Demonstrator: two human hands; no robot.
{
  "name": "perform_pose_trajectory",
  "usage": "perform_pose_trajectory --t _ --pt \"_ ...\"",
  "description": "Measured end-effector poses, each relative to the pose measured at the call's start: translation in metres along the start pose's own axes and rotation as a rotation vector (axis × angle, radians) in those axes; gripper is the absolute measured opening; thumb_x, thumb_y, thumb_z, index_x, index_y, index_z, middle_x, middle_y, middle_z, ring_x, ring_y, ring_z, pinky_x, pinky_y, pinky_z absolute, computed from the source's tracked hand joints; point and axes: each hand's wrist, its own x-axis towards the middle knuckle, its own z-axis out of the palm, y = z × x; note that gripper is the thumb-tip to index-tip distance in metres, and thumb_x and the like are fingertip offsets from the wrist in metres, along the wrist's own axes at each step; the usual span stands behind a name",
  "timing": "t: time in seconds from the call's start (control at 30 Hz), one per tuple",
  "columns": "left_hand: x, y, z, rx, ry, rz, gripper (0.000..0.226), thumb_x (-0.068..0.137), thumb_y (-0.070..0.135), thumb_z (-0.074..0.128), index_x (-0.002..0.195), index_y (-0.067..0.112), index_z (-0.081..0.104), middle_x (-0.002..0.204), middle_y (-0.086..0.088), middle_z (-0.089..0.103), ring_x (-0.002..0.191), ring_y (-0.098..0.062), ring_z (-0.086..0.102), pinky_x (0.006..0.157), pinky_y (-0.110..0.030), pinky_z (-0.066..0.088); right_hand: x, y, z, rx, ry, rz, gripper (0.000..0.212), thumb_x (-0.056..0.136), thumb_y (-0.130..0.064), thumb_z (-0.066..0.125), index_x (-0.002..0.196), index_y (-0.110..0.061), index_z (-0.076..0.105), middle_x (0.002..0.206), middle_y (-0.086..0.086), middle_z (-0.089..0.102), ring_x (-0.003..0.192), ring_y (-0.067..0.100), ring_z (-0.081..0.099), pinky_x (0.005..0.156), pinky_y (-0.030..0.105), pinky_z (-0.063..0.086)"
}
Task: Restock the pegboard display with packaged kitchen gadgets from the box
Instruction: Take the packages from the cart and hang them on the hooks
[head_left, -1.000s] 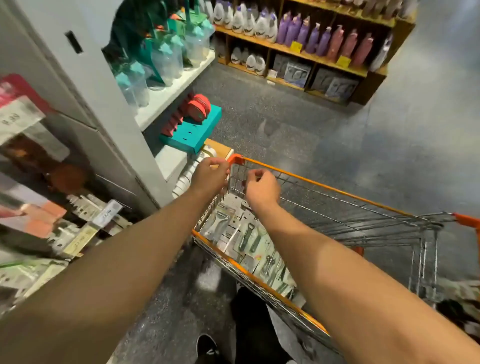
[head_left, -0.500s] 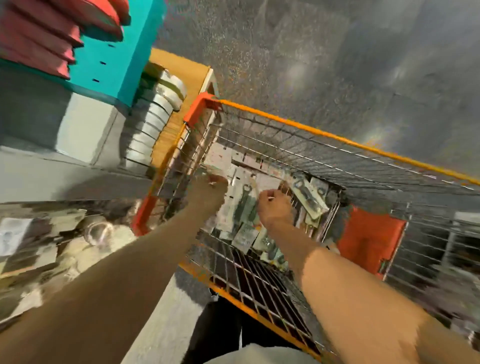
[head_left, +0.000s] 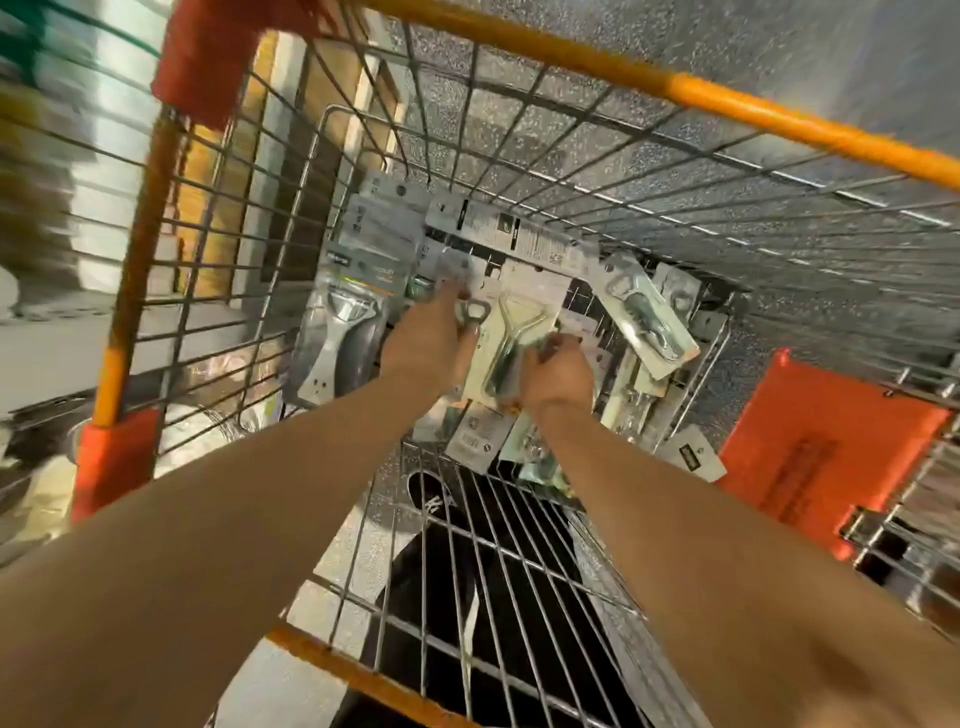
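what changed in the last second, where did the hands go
Both hands left the wire cart's orange top rail and went down inside. The right hand now grips a pale carded pack with a Y-shaped tool; the left hand reaches the packs beside it, hold unclear. The view tilted down. The other carded gadget packs stay piled in the cart.

We held both bare forearms stretched forward and down, our left hand (head_left: 431, 340) palm-down with fingers reaching fairly straight ahead, our right hand (head_left: 558, 374) just beside it, fingers curled round the edge of a pale carded Y-shaped peeler pack (head_left: 511, 332).
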Motion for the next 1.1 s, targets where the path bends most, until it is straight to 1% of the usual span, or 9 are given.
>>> perform_pose_trajectory --t 0.1,0.27,0.4,0.5,0.67,0.8,0.93,1.03,1.1 --pt "0.018 0.004 0.007 0.131 -0.016 0.073 0.042 0.104 0.028 0.061 0.143 0.02 0.044 0.101 -0.009 0.071 0.089 -0.03 0.069 0.076 -0.044 0.059 0.008 -0.002 0.012 -0.017 0.065 0.014 0.014 0.105 -0.031 0.05 0.113 -0.02 0.053 0.095 0.0 0.062 0.078 0.016 0.065 0.069 0.035 0.063" --pt "0.031 0.011 0.015 0.442 0.002 0.139 0.056 0.1 0.043 0.066 0.139 0.012 0.04 0.11 -0.014 0.068 0.096 -0.037 0.071 0.062 -0.04 0.051 0.012 -0.015 0.021 0.077 0.081 0.062 0.018 0.104 -0.03 0.051 0.117 -0.018 0.047 0.101 0.002 0.063 0.084 0.02 0.064 0.074 0.038 0.059" --pt "0.028 0.01 0.02 0.598 0.006 0.196 0.061 0.101 0.029 0.066 0.147 0.01 0.031 0.125 -0.015 0.064 0.097 -0.036 0.07 0.054 -0.038 0.037 0.018 -0.015 0.019 0.259 0.169 0.13 0.017 0.103 -0.024 0.056 0.11 -0.016 0.043 0.111 0.001 0.054 0.091 0.016 0.058 0.074 0.016 0.052" --pt "0.021 0.007 0.02 0.586 0.017 0.203 0.068 0.1 0.026 0.068 0.153 0.012 0.027 0.134 -0.014 0.059 0.103 -0.037 0.069 0.059 -0.04 0.041 0.017 -0.009 0.017 0.301 0.143 0.123 0.018 0.102 -0.025 0.059 0.111 -0.019 0.045 0.109 0.002 0.056 0.095 0.02 0.062 0.084 0.03 0.055" --pt "0.011 -0.003 0.028 0.582 0.02 0.231 0.074 0.096 0.027 0.074 0.151 0.013 0.026 0.131 -0.018 0.059 0.086 -0.035 0.072 0.055 -0.036 0.042 -0.005 0.003 0.017 0.335 0.123 0.036 0.011 0.108 -0.021 0.048 0.113 -0.019 0.038 0.088 -0.003 0.058 0.071 0.009 0.059 0.054 0.016 0.04" --pt "0.006 -0.007 0.032 0.486 -0.009 0.211 0.076 0.094 0.025 0.072 0.152 0.016 0.025 0.135 -0.02 0.053 0.087 -0.036 0.069 0.055 -0.038 0.041 -0.017 0.014 0.015 0.371 0.21 0.03 0.013 0.109 -0.017 0.043 0.122 -0.016 0.04 0.081 -0.005 0.056 0.062 0.005 0.055 0.051 0.019 0.048" --pt "-0.005 -0.01 0.027 0.205 -0.004 0.209 0.063 0.089 0.03 0.072 0.139 0.018 0.037 0.122 -0.012 0.056 0.087 -0.028 0.059 0.069 -0.041 0.051 -0.023 0.024 0.013 0.431 0.184 0.013 0.016 0.108 -0.015 0.046 0.123 -0.019 0.04 0.085 -0.008 0.056 0.06 0.0 0.053 0.047 0.008 0.046" --pt "-0.011 -0.007 0.022 -0.064 -0.02 0.169 0.059 0.084 0.035 0.075 0.132 0.023 0.042 0.114 -0.006 0.058 0.094 -0.027 0.064 0.08 -0.043 0.057 -0.032 0.021 0.01 0.474 0.065 0.025 0.016 0.108 -0.02 0.05 0.123 -0.02 0.043 0.091 -0.007 0.059 0.069 0.001 0.06 0.07 0.022 0.06" --pt "-0.014 -0.004 0.019 -0.174 -0.052 0.128 0.058 0.085 0.035 0.078 0.133 0.025 0.046 0.108 -0.001 0.06 0.096 -0.022 0.064 0.079 -0.036 0.054 -0.04 0.014 0.004 0.547 -0.01 0.028 0.015 0.108 -0.023 0.05 0.122 -0.021 0.046 0.088 -0.004 0.061 0.059 -0.001 0.058 0.056 0.015 0.054"
